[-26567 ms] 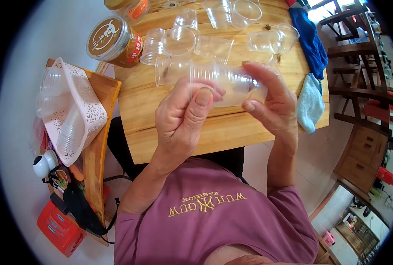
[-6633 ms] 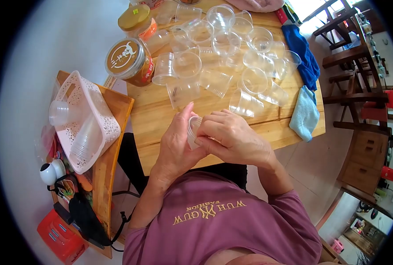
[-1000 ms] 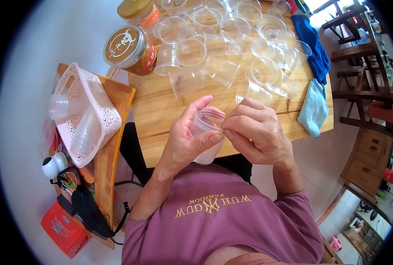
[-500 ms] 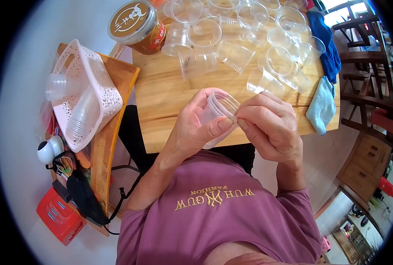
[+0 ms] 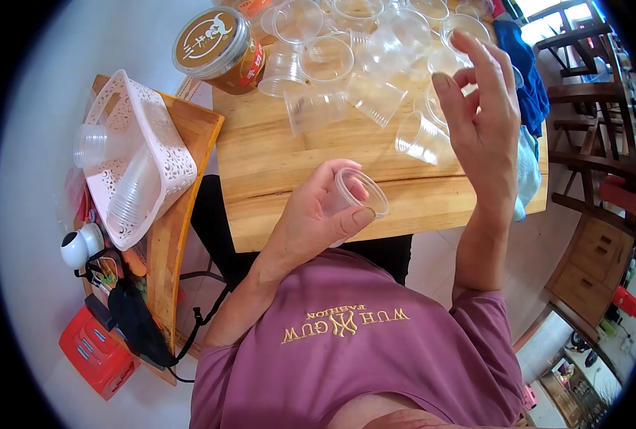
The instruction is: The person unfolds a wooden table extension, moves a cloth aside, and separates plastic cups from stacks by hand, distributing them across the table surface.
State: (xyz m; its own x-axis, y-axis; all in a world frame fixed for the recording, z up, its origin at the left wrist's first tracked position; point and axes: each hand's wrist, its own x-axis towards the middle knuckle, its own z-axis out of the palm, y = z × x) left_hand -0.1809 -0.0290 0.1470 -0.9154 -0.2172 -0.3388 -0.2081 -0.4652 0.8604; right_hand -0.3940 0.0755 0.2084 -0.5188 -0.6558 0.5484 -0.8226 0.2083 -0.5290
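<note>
My left hand is wrapped round a small stack of clear plastic cups, tilted with their open rims toward the right. My right hand is raised over the right part of the wooden table, fingers apart and nothing visible between them. Left of its fingertips, a blurred clear cup shows above other cups. Several loose clear cups lie or stand across the far half of the table, among them a tipped cup just left of my right hand.
At the left, a pink perforated basket with stacked cups rests on a wooden stand. A brown-lidded jar is at the table's far left. A blue cloth and a light blue cloth hang along the right edge.
My right hand has left the rims of the held cups, moved up and right, and opened. A blurred cup now shows near its fingertips. My left hand still holds the stack.
</note>
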